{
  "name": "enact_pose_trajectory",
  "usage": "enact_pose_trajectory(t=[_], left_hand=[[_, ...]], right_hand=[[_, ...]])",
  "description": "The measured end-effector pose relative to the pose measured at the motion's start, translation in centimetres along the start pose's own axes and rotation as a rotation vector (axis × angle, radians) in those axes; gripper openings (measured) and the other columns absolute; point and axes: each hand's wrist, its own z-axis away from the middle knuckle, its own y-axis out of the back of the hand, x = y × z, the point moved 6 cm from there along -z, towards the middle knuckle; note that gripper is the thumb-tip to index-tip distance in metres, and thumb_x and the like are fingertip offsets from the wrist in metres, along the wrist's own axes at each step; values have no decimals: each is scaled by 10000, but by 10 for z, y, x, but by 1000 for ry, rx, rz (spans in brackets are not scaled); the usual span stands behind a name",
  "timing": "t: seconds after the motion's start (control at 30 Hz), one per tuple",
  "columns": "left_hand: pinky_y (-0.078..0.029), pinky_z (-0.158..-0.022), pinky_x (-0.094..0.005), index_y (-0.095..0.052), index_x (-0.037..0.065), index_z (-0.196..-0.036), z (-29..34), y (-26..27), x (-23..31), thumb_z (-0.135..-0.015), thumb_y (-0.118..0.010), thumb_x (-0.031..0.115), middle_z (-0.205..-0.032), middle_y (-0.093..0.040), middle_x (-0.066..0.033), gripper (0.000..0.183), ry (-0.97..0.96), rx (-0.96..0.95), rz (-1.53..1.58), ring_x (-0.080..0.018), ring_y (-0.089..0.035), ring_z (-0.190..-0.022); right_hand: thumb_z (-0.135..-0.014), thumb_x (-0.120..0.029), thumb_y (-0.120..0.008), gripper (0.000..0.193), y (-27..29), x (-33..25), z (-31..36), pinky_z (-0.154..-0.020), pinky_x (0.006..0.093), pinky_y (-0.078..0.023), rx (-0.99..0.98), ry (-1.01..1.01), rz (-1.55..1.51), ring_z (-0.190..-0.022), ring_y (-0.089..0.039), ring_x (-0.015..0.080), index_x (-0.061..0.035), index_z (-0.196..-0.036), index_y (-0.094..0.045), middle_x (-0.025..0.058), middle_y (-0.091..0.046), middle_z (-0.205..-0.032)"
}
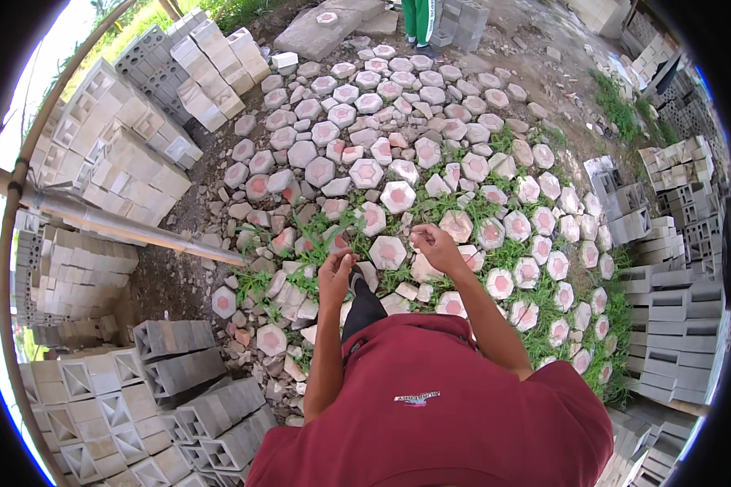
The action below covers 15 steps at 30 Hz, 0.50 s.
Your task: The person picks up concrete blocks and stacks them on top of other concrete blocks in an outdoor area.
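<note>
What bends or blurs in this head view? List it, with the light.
Head view: fisheye bends the pole and block stacks near the rim, with black corners around the circle; soft even daylight, no hard shadows on the hexagonal pavers; sky at the left edge is blown out white; left hand and right hand are sharp.
</note>
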Motion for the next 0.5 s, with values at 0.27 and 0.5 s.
enact_pose_trajectory(t=[0.27,0.5], left_hand=[[-468,-787,-257,-628,30,-1142,-185,71,87,-958,-571,215,-1016,-690,-52,267,-120,-148,-173,-103,-621,-915],[-488,-794,-264,-627,34,-1148,-283,106,100,-958,-573,202,-1022,-690,-53,259,-66,-88,-81,-107,-632,-933]], right_hand=[[-915,-207,-631,309,-66,-70,-134,-708,281,-499,104,7,-148,-765,-623,122,19,-1125,-612,69,-667,-865],[-917,-207,-632,326,-76,-85,-210,-746,280,-499,117,-87,-121,-790,-624,128,27,-1143,-602,84,-681,-920]])
